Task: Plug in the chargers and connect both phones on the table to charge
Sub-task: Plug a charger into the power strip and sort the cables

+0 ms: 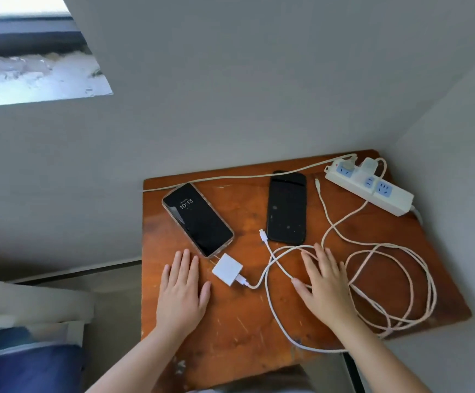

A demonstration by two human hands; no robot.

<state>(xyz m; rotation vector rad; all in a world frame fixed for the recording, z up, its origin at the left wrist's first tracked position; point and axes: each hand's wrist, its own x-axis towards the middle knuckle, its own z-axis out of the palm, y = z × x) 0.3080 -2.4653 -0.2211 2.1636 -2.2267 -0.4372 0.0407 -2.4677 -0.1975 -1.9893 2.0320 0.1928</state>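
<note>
While both hands lay flat with fingers spread and holding nothing, the left hand point(181, 290) just beside the square white charger block point(227, 269) and the right hand point(324, 285) across white cable loops point(389, 282), two black phones sat on the scuffed brown wooden table point(230, 330). One lit phone point(198, 219) lay near the left edge, one dark phone point(286, 207) mid-table, one white power strip point(369, 185) in the far right corner.

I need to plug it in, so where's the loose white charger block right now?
The white charger block lies near the table's front, between the left hand and right hand, just below the lit phone.
</note>
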